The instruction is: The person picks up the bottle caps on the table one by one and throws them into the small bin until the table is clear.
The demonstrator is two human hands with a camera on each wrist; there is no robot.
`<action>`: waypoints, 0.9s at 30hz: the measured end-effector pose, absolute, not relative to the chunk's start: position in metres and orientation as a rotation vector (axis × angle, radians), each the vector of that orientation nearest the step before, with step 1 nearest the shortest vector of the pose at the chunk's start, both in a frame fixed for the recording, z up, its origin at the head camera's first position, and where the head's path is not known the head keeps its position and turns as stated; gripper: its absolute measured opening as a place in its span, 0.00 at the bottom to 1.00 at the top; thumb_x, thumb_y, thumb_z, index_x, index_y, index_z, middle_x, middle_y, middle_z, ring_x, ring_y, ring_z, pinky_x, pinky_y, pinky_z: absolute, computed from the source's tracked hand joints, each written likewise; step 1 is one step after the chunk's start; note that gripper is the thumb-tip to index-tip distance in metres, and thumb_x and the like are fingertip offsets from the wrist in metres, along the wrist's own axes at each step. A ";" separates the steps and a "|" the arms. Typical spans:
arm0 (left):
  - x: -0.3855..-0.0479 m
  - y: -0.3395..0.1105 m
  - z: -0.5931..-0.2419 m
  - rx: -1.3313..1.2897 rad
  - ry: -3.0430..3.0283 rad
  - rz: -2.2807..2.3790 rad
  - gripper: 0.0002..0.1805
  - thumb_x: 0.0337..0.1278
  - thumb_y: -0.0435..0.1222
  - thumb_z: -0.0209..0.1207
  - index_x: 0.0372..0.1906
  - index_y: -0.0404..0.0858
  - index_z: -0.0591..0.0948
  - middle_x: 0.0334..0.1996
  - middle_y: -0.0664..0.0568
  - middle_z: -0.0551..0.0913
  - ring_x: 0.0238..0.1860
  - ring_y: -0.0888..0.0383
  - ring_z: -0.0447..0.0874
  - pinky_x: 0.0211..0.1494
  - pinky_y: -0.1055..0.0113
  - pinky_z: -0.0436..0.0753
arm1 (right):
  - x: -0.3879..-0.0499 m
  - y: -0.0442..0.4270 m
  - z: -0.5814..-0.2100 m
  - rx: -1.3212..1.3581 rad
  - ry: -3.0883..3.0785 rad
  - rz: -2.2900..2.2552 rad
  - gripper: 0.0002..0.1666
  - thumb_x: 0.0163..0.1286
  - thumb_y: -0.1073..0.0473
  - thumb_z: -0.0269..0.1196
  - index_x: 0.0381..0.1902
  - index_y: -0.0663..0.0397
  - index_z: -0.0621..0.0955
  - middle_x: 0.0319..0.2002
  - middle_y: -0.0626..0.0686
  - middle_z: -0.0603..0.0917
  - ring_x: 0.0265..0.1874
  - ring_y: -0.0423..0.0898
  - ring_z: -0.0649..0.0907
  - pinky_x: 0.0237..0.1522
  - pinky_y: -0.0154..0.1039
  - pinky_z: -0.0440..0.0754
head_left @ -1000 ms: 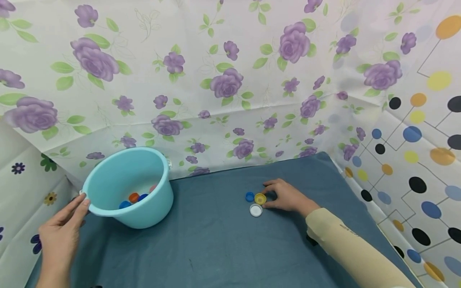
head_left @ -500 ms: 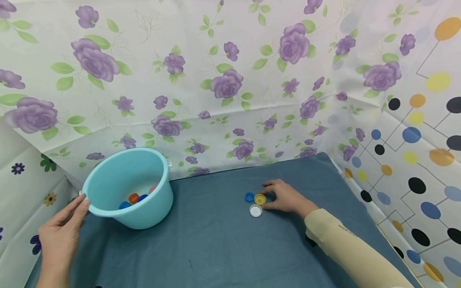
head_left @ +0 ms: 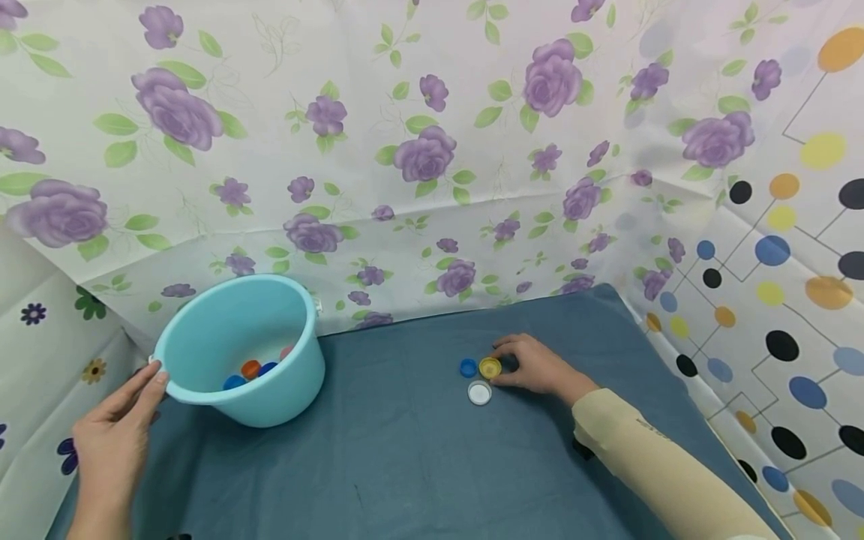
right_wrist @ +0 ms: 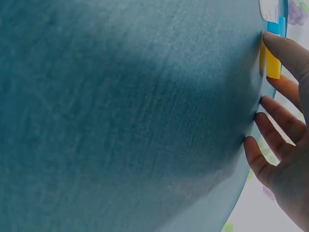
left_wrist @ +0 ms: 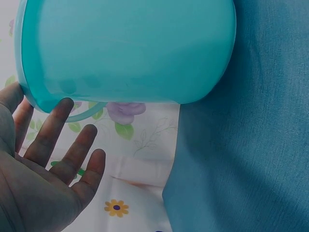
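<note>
In the head view, a light blue plastic bucket [head_left: 270, 397] stands tilted at the left of the table. My left hand [head_left: 115, 435] pinches its rim between thumb and fingers; in the left wrist view the other fingers [left_wrist: 77, 157] spread loosely below the rim. My right hand [head_left: 536, 366] pinches a yellow bottle cap [head_left: 490, 367] by its edge, thumb on the near side. A blue bottle cap [head_left: 468, 367] lies just left of it, and a white cap [head_left: 479, 393] with a clear rim lies in front. The yellow cap [right_wrist: 273, 60] appears edge-on in the right wrist view.
Several caps lie inside the bucket, among them an orange cap [head_left: 250, 369] and a blue one [head_left: 234, 382]. A blue-grey cloth [head_left: 378, 450] covers the table. Flowered sheeting [head_left: 418, 255] rises along the back edge, dotted sheeting [head_left: 776, 315] along the right.
The yellow cap has shifted slightly right and away in my right fingers, a little apart from the white cap. My left hand and the bucket have stayed in place.
</note>
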State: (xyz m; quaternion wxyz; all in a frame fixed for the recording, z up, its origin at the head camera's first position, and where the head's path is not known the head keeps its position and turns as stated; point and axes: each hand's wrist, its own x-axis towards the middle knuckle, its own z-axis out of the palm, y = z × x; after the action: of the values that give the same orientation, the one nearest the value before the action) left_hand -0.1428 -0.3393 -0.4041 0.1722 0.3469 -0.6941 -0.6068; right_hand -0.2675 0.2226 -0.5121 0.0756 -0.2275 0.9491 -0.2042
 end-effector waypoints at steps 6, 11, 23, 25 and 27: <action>-0.142 -0.339 -0.404 0.975 -1.961 -1.732 0.25 0.42 0.50 0.69 0.52 0.56 0.81 0.50 0.70 0.81 0.31 0.78 0.80 0.25 0.84 0.75 | -0.271 0.224 -0.509 -0.637 2.825 -0.723 0.24 0.54 0.39 0.68 0.49 0.34 0.80 0.46 0.37 0.82 0.47 0.38 0.80 0.48 0.41 0.79; -0.143 -0.338 -0.405 0.964 -1.964 -1.714 0.25 0.43 0.50 0.69 0.52 0.56 0.81 0.49 0.70 0.82 0.31 0.78 0.81 0.26 0.85 0.75 | -0.272 0.224 -0.503 -0.575 2.793 -0.805 0.24 0.56 0.40 0.67 0.51 0.33 0.79 0.44 0.36 0.81 0.43 0.34 0.80 0.43 0.37 0.80; -0.143 -0.338 -0.403 0.977 -1.960 -1.715 0.25 0.42 0.50 0.70 0.51 0.56 0.82 0.46 0.71 0.83 0.29 0.78 0.81 0.25 0.84 0.75 | -0.277 0.214 -0.477 -0.595 2.841 -0.864 0.21 0.57 0.40 0.66 0.48 0.32 0.79 0.40 0.35 0.81 0.44 0.42 0.81 0.43 0.39 0.80; -0.143 -0.338 -0.404 0.979 -1.959 -1.713 0.25 0.42 0.50 0.70 0.51 0.56 0.82 0.46 0.71 0.83 0.29 0.78 0.81 0.25 0.84 0.75 | -0.278 0.209 -0.472 -0.618 2.848 -0.870 0.20 0.57 0.41 0.67 0.48 0.33 0.79 0.40 0.35 0.81 0.45 0.43 0.81 0.43 0.40 0.80; -0.143 -0.338 -0.404 0.981 -1.959 -1.712 0.25 0.42 0.50 0.69 0.51 0.56 0.82 0.46 0.71 0.83 0.29 0.78 0.81 0.25 0.84 0.75 | -0.279 0.204 -0.467 -0.639 2.851 -0.866 0.20 0.58 0.42 0.67 0.48 0.33 0.79 0.40 0.35 0.81 0.45 0.43 0.81 0.44 0.40 0.80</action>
State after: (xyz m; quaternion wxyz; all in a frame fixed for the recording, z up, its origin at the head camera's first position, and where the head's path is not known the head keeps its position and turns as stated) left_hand -0.1430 -0.3381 -0.4035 0.1796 0.3472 -0.6932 -0.6056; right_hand -0.2791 0.2042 -0.4671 0.0470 -0.2095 0.9346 -0.2837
